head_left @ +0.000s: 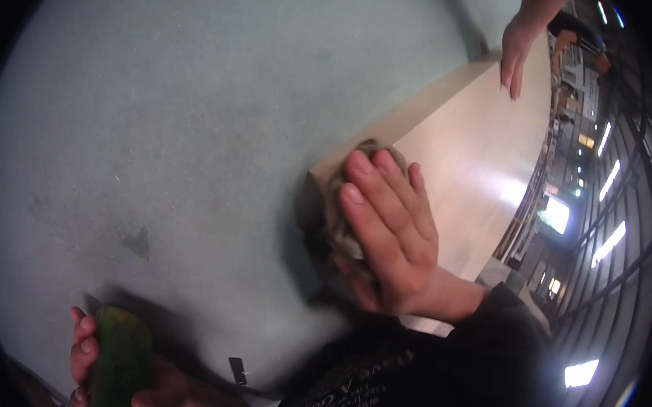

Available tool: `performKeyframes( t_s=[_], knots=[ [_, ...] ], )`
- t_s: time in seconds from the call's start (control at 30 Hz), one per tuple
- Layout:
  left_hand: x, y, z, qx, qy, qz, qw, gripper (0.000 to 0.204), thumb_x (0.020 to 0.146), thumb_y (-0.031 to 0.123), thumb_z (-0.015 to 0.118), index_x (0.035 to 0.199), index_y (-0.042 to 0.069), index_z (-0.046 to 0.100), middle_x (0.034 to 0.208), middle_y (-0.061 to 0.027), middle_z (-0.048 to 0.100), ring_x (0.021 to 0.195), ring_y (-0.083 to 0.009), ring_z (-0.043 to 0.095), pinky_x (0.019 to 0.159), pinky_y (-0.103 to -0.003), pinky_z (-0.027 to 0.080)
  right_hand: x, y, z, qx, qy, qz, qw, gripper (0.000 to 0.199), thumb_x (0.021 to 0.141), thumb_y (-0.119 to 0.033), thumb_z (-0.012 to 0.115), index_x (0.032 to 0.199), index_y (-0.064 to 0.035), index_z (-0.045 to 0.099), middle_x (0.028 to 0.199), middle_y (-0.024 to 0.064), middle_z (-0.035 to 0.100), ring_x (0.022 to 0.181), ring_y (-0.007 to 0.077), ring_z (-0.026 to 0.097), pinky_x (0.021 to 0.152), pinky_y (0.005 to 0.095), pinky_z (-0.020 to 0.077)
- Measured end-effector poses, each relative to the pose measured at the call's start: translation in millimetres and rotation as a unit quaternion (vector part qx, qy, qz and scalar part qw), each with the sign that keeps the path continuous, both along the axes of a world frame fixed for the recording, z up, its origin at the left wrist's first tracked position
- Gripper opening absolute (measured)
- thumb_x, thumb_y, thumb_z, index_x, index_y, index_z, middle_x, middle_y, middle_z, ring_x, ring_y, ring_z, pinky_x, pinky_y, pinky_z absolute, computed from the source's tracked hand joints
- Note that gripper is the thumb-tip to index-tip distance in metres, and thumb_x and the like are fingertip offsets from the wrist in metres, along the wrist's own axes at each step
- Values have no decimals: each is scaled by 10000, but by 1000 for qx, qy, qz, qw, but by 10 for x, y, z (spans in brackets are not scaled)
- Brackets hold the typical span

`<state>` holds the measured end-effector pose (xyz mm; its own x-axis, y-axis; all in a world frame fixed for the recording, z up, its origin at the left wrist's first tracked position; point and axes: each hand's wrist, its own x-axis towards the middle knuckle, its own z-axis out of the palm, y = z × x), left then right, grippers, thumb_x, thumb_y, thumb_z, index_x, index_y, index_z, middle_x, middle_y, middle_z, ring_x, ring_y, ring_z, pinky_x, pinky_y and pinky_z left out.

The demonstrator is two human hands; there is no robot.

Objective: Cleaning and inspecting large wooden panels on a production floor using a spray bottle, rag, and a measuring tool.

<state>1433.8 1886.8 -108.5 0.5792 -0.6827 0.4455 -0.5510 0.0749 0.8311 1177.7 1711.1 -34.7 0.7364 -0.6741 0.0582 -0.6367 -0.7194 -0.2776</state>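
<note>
Grey, crumpled cloth (348, 205) is pressed flat under the right hand (387, 233) at the near corner of a pale board (479, 146), a little to the 3 o'clock side of centre in the view; the fingers are laid out straight over the cloth instead of being curled round it, so it is pinned more than grasped. A green bottle (119, 359) is clutched in the left hand (107, 362) down at 7 o'clock, fingers and thumb wrapped about its body, above the grey-green floor (182, 120). Another person's hand (516, 55) is rested on the far edge of the board at 1 o'clock, seemingly steadying it. Since the cloth is bunched right over the corner, it could be dragged off the edge by a hard stroke, and the palm could then be scraped along the sharp corner. The board looks to be tilted or held up, so a heavy push could shift it against the other person's light hold. The bottle is held low and out of the line of sight; if its cap is loose, liquid could be spilled on the floor unnoticed. Whether the cloth is damp cannot be told.
</note>
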Motion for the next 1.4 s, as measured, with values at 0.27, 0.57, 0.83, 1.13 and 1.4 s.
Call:
performKeyframes(
  t_s=[0.27,0.57,0.83,1.13,1.4],
  knots=[
    [80,99,-52,-32,74,-15,997,516,1063,422,557,1485,150,437,1313,-203,610,1201,-425,615,1173,-709,358,-16,-103,-62,22,-25,65,997,588,840,-93,679,1385,94,560,1365,286,631,1233,428,649,1140,603,411],
    [35,91,-151,-67,115,-8,991,527,1035,399,640,1439,110,461,1316,-210,610,1197,-401,622,1190,-707,335,-312,-422,-305,84,-193,11,978,467,809,-2,655,1270,-49,597,1425,230,576,1312,397,582,1066,427,498],
    [-119,7,-216,-64,92,0,994,503,1031,363,660,1417,97,478,1268,-192,640,1174,-400,633,1187,-692,346,-175,-466,-261,14,-150,-38,988,158,914,-13,691,1069,-32,674,1148,137,723,1019,256,702,871,353,553],
    [-200,32,-147,-73,80,-9,994,485,1033,353,668,1388,88,472,1235,-229,629,1157,-390,631,1138,-650,424,-614,-693,-210,-27,-126,-119,985,249,907,51,613,1152,6,626,1175,158,725,1005,259,723,999,382,536],
    [-343,123,-192,-24,36,2,999,632,1034,387,667,1465,69,330,1214,-215,611,1094,-354,649,1102,-656,442,-770,124,-172,-19,-107,51,993,286,846,-9,736,1103,-37,615,1244,236,640,1080,392,614,916,485,511]
  ],
)
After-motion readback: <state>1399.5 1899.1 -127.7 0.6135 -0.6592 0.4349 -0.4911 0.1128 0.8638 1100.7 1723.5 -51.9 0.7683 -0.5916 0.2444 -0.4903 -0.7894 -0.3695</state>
